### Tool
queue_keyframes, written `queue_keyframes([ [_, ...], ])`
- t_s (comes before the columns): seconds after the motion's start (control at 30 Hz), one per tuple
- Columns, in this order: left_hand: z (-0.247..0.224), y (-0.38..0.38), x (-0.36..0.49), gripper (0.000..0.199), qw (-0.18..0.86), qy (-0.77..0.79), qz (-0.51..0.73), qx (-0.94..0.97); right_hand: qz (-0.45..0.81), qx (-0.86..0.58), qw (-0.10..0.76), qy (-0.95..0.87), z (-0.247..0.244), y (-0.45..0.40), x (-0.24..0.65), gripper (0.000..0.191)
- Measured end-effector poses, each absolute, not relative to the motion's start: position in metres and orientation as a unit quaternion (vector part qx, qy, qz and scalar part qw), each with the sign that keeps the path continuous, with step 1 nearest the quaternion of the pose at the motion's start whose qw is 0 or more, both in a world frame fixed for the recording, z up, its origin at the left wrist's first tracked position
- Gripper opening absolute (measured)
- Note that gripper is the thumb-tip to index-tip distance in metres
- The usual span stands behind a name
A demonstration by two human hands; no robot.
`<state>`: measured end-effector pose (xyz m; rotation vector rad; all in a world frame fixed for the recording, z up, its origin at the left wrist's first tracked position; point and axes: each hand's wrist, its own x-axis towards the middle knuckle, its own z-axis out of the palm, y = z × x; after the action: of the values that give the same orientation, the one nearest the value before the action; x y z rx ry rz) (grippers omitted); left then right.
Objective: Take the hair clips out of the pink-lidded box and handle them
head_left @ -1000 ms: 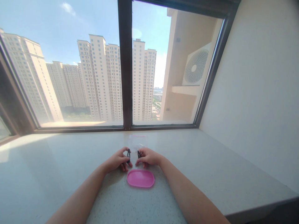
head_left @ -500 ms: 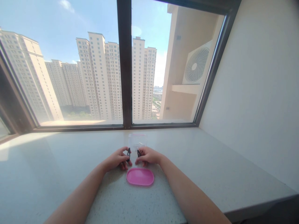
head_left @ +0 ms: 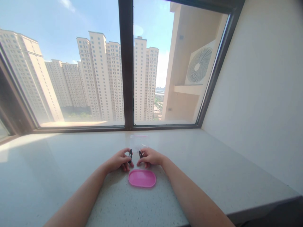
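Observation:
Between the thumb and fingers of my left hand point(head_left: 121, 160) is a black snap hair clip point(head_left: 130, 155), held upright. My right hand point(head_left: 149, 157) pinches a second black hair clip point(head_left: 140, 154), partly covered by the fingers. The two clips face each other with a small gap between them. Just below both hands, a pink oval tray point(head_left: 142, 178) with a raised rim lies on the speckled white counter. Past the fingers rests a clear zip bag point(head_left: 139, 142) with a pink seal strip; something small and pale shows at it, too faint to name.
The pale counter point(head_left: 59, 170) runs back to a dark-framed window point(head_left: 129, 94). A white wall point(head_left: 255, 94) rises along the right side. The counter's front edge point(head_left: 267, 206) shows at the lower right. Tall buildings stand outside the glass.

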<state>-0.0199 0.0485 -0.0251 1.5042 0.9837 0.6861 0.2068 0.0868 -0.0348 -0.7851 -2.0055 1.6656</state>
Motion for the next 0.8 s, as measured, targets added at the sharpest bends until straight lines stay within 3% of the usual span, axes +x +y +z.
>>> queue_keyframes([
  [0.8, -0.0229, 0.0471, -0.0186, 0.036, 0.563, 0.422, 0.29, 0.648, 0.614, -0.285, 0.209, -0.705, -0.0404, 0.0892, 0.2058, 0.039],
])
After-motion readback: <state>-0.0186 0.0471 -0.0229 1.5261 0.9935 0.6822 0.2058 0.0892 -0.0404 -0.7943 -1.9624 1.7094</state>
